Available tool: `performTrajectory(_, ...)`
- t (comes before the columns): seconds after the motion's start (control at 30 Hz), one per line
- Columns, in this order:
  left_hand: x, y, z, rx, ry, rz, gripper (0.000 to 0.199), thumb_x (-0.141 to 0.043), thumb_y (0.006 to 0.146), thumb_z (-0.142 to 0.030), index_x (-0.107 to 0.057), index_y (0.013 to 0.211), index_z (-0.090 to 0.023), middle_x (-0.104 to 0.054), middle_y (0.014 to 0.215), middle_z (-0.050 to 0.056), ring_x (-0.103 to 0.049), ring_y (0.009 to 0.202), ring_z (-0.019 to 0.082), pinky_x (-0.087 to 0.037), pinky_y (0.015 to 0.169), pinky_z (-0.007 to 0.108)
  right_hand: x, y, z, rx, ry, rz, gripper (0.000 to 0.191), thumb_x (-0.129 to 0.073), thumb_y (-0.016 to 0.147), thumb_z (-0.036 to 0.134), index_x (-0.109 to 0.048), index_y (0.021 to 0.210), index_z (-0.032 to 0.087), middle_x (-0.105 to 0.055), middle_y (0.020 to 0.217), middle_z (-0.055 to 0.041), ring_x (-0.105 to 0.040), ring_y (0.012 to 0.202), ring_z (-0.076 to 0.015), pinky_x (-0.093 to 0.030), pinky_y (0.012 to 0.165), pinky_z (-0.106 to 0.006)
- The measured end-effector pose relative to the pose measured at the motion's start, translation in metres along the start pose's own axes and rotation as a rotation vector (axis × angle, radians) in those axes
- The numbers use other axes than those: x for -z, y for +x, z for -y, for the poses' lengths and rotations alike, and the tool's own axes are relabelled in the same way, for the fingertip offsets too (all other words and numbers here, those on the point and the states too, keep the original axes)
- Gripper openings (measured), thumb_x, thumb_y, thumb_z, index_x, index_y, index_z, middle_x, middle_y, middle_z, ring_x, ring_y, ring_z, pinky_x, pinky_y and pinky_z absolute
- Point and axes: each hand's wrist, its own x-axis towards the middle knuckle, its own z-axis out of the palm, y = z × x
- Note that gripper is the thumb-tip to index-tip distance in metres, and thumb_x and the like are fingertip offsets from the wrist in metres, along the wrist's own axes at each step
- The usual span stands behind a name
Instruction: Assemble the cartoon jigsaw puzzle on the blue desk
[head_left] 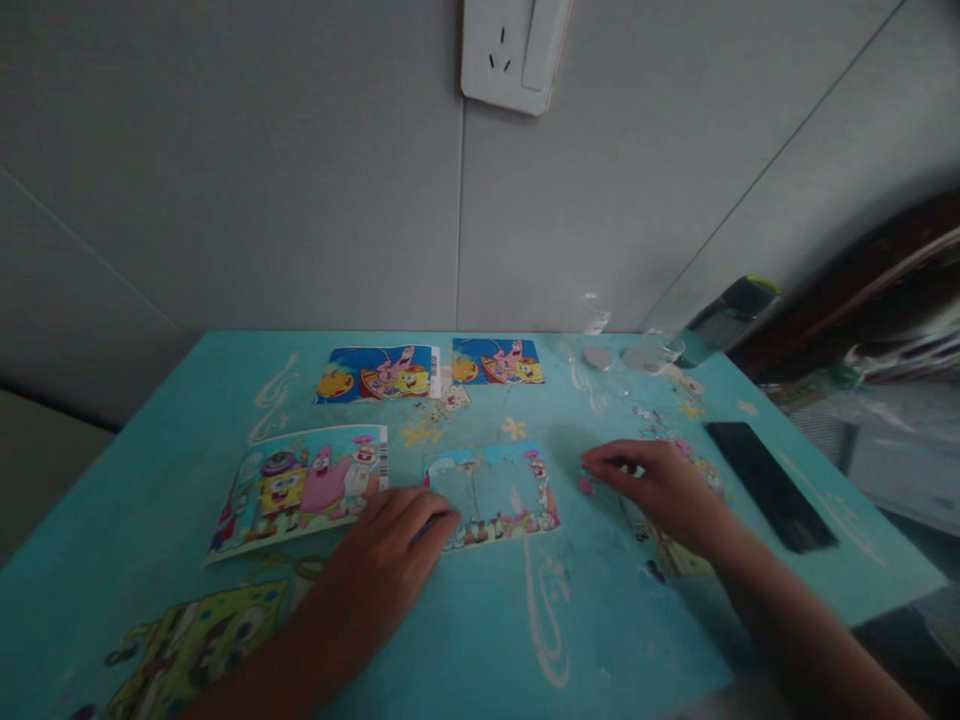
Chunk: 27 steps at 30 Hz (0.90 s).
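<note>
A partly assembled jigsaw puzzle (544, 483) lies flat in the middle of the table, its border filled with cartoon pieces and its centre showing bare backing. My left hand (401, 520) rests on the puzzle's lower left corner, fingers loosely bent with a gap between thumb and forefinger. To the right of the puzzle, my right hand (645, 480) is held low over the table with thumb and forefinger pinched together. A small pink puzzle piece (585, 486) shows at those fingertips. Loose puzzle pieces (705, 470) are scattered behind and beside that hand, some hidden by it.
A cartoon picture sheet (300, 485) lies left of the puzzle. Two blue cartoon pictures (382, 373) sit at the back. A black phone-like slab (769, 485) lies at the right. Clear plastic cups (660, 350) and a dark bottle (731, 315) stand at the back right, near the wall.
</note>
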Motion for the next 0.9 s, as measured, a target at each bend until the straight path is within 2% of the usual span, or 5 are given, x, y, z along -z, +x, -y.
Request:
performTrajectory(0.1,0.001,0.0,-0.001,0.027,0.0,0.011,0.027,-0.049,0.1,-0.007,-0.064,0.118,-0.021,-0.063,0.112,0.004,-0.055,0.105,0.024,-0.032,0.11,0.056,-0.033,0.024,0.026,0.045,0.061,0.075,0.018,-0.066,0.092,0.034,-0.081,0.097,0.026,-0.081,0.094,-0.0018,-0.074,0.084,-0.0202,-0.056,0.08,-0.033)
performTrajectory(0.27,0.003,0.003,-0.004,0.018,0.005,0.002,0.024,-0.049,0.102,-0.01,-0.065,0.116,-0.021,-0.064,0.108,0.004,-0.055,0.104,0.023,-0.037,0.109,0.052,-0.058,0.04,0.03,-0.027,0.05,0.035,0.017,-0.067,0.088,0.026,-0.082,0.094,0.023,-0.08,0.086,-0.0015,-0.073,0.075,-0.0191,-0.054,0.07,-0.03)
performTrajectory(0.57,0.005,0.005,-0.005,0.005,0.018,0.027,0.022,-0.051,0.1,-0.01,-0.065,0.114,-0.019,-0.062,0.107,0.005,-0.053,0.102,0.024,-0.042,0.101,0.049,-0.069,0.034,0.026,0.041,-0.053,-0.083,0.015,-0.065,0.089,0.026,-0.08,0.091,0.023,-0.076,0.081,-0.0015,-0.066,0.068,-0.0162,-0.049,0.066,-0.029)
performTrajectory(0.7,0.006,0.006,-0.006,0.017,0.004,0.049,0.021,-0.053,0.1,-0.01,-0.064,0.115,-0.019,-0.062,0.109,0.005,-0.053,0.105,0.025,-0.043,0.099,0.046,-0.073,0.031,0.027,0.05,-0.069,-0.081,0.017,-0.063,0.091,0.027,-0.079,0.096,0.023,-0.077,0.086,-0.0023,-0.068,0.07,-0.0169,-0.05,0.067,-0.029)
performTrajectory(0.9,0.008,0.006,-0.007,0.019,0.016,0.046,0.021,-0.053,0.1,-0.01,-0.064,0.114,-0.019,-0.062,0.108,0.004,-0.053,0.102,0.024,-0.044,0.097,0.046,-0.072,0.026,0.031,0.061,-0.106,-0.068,0.02,-0.058,0.097,0.029,-0.076,0.105,0.024,-0.076,0.082,-0.0006,-0.064,0.06,-0.0143,-0.049,0.066,-0.029)
